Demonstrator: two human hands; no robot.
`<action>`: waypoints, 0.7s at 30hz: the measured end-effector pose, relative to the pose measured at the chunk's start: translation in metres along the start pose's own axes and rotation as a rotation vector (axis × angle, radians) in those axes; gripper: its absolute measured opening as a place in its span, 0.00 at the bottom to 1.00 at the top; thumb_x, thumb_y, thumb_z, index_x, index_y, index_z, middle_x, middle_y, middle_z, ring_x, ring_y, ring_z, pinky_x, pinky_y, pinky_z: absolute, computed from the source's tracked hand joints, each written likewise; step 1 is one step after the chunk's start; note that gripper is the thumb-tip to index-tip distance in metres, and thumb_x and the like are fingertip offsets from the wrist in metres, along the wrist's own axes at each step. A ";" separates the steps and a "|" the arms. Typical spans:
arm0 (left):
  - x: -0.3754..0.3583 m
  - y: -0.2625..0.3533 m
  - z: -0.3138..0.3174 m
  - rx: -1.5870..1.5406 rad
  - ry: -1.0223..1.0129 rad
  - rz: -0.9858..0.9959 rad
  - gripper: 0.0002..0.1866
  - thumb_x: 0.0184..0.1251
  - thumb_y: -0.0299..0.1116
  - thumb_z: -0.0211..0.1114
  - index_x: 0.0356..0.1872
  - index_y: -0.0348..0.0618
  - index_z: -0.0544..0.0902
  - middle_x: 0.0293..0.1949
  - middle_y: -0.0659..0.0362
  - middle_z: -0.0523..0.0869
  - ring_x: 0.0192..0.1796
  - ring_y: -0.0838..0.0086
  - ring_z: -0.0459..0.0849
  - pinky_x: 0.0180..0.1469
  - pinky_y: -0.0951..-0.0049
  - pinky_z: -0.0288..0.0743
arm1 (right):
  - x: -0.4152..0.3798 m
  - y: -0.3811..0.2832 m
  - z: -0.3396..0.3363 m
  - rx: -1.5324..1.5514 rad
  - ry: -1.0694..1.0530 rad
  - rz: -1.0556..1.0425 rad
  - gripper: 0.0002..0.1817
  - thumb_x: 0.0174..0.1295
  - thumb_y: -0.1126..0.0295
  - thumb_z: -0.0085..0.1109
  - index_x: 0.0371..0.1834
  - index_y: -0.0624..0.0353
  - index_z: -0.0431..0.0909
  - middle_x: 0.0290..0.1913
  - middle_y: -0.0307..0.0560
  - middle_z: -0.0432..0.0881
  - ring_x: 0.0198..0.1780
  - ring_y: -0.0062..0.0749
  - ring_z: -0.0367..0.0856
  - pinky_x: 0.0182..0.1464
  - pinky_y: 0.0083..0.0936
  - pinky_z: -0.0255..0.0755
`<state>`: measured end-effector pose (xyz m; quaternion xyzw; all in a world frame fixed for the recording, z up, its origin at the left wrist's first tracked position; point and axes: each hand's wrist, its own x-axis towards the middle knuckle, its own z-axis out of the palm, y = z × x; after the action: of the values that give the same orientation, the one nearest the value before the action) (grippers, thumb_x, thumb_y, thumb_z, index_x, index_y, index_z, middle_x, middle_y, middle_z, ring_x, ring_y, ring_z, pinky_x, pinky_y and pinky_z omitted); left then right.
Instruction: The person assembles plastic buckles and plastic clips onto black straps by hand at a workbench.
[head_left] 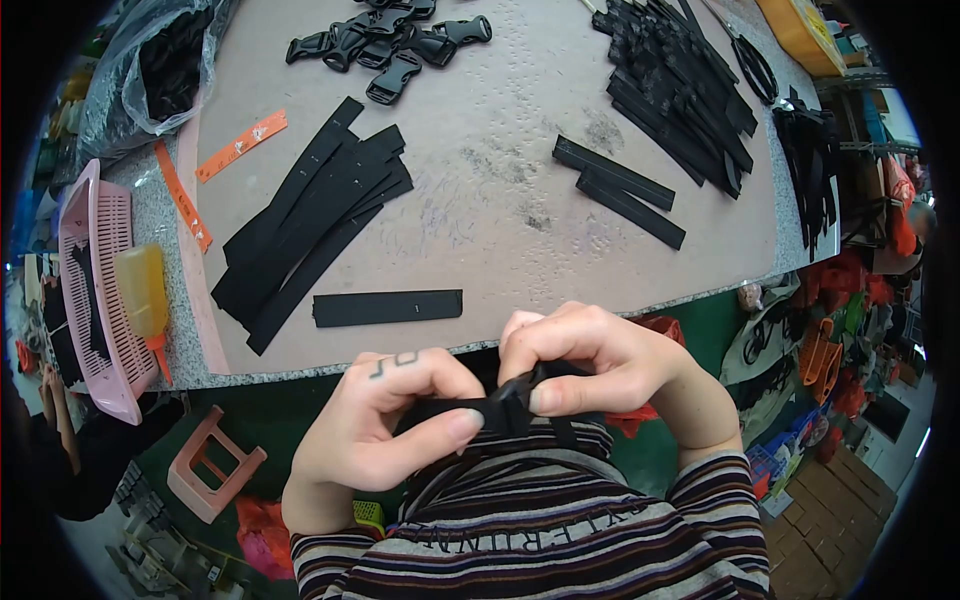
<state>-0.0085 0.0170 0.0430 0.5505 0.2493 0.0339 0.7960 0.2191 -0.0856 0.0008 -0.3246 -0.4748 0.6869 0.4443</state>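
My left hand (395, 420) pinches a black strap (430, 408) between thumb and bent fingers, just off the table's front edge. Close beside it, my right hand (590, 360) has thumb and index finger closed on a dark piece, which looks like a buckle (513, 400), at the strap's end. Its exact shape is partly covered by my fingers. A single flat black strip (388, 308) lies on the table nearest my left hand. A fanned stack of black strips (310, 220) lies beyond it to the left. Two more strips (620, 190) lie beyond my right hand.
Black buckles (395, 45) are heaped at the table's far side, with a pile of black straps (685, 95) and scissors (755, 70) at the far right. A pink basket (100, 290) and a yellow bottle (142, 290) stand left. A pink stool (213, 465) is below. Another person's arm (60, 420) shows far left.
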 end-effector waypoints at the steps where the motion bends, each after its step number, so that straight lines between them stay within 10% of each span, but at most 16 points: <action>1: 0.002 -0.002 0.001 -0.015 -0.009 0.049 0.06 0.67 0.25 0.67 0.40 0.32 0.84 0.27 0.60 0.85 0.29 0.82 0.81 0.33 0.80 0.70 | 0.002 -0.005 0.002 0.054 -0.007 0.090 0.12 0.70 0.65 0.63 0.41 0.65 0.83 0.31 0.44 0.83 0.38 0.32 0.75 0.45 0.29 0.68; 13: 0.003 -0.001 0.006 -0.042 0.049 0.093 0.05 0.67 0.22 0.66 0.38 0.30 0.85 0.28 0.58 0.86 0.30 0.81 0.82 0.33 0.79 0.71 | 0.002 -0.010 0.003 0.142 0.020 0.123 0.11 0.68 0.70 0.64 0.38 0.71 0.82 0.34 0.47 0.83 0.35 0.27 0.77 0.38 0.24 0.69; 21: -0.001 0.002 0.021 0.040 0.253 0.272 0.11 0.63 0.23 0.68 0.47 0.38 0.84 0.46 0.50 0.82 0.46 0.70 0.82 0.49 0.71 0.75 | -0.001 -0.014 0.010 -0.136 0.168 0.078 0.08 0.65 0.70 0.66 0.38 0.65 0.83 0.27 0.40 0.81 0.28 0.19 0.74 0.31 0.20 0.67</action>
<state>0.0002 -0.0008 0.0513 0.5862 0.2713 0.2052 0.7353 0.2153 -0.0882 0.0168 -0.4287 -0.4684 0.6403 0.4322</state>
